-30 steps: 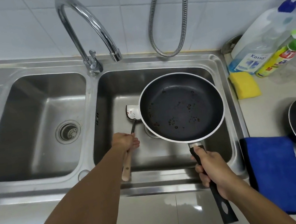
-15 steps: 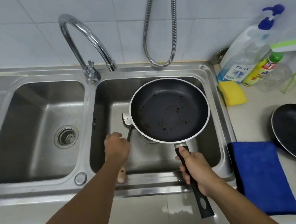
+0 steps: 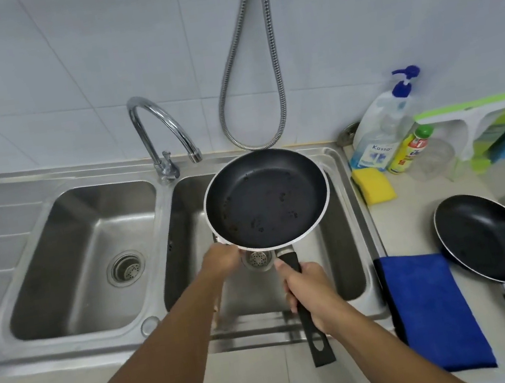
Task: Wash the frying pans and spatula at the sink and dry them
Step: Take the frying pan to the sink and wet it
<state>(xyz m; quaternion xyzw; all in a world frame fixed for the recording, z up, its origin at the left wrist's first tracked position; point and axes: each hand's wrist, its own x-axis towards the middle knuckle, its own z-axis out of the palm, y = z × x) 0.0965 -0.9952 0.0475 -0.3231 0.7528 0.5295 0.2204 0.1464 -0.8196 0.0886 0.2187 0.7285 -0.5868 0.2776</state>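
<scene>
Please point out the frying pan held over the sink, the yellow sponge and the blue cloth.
frying pan [image 3: 267, 202]: head view, middle of its dark inside.
yellow sponge [image 3: 375, 187]: head view, middle of its top face.
blue cloth [image 3: 431, 308]: head view, middle of the cloth.

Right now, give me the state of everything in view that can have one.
frying pan, held over the right basin, specks inside
right hand, grips the pan's handle
left hand, grips the spatula under the pan's rim
tap, no water running
second pan, resting on the counter
blue cloth, lying flat on the counter
soap bottle, upright
</scene>
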